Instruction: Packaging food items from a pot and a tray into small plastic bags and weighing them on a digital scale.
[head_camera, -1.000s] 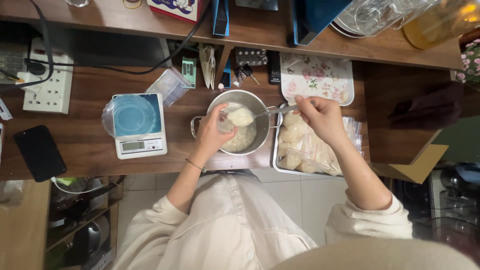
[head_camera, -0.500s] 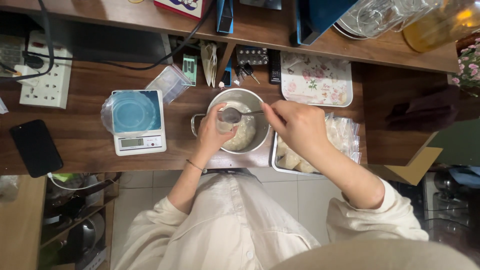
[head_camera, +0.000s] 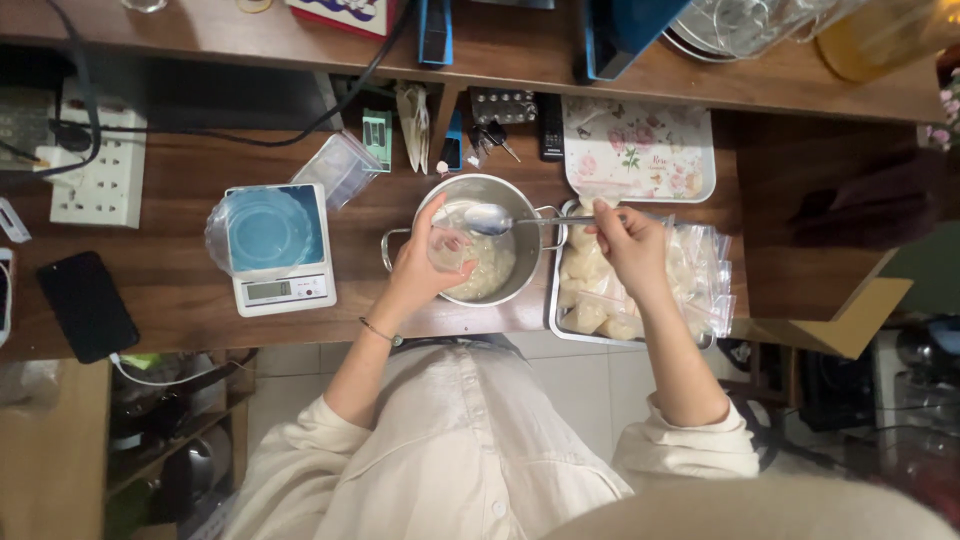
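A steel pot (head_camera: 520, 200) with pale mash in it stands on the wooden desk (head_camera: 170, 300). My left hand (head_camera: 425, 265) holds a small clear plastic bag (head_camera: 448, 250) open over the pot. My right hand (head_camera: 625, 240) grips the handle of a metal spoon (head_camera: 490, 218), whose bowl lies over the pot near the bag. Under my right hand sits a metal tray (head_camera: 553, 300) filled with several sealed bags of pale portions (head_camera: 690, 270).
A kitchen scale (head_camera: 285, 290) carries a clear bowl (head_camera: 262, 228) at the left. A black phone (head_camera: 85, 305) and a white power strip (head_camera: 95, 170) lie farther left. A flowered tray (head_camera: 640, 150), keys and a remote sit behind the pot.
My right hand has drawn back to the right, over the tray. The spoon now lies level across the pot rim instead of dipping into the bag.
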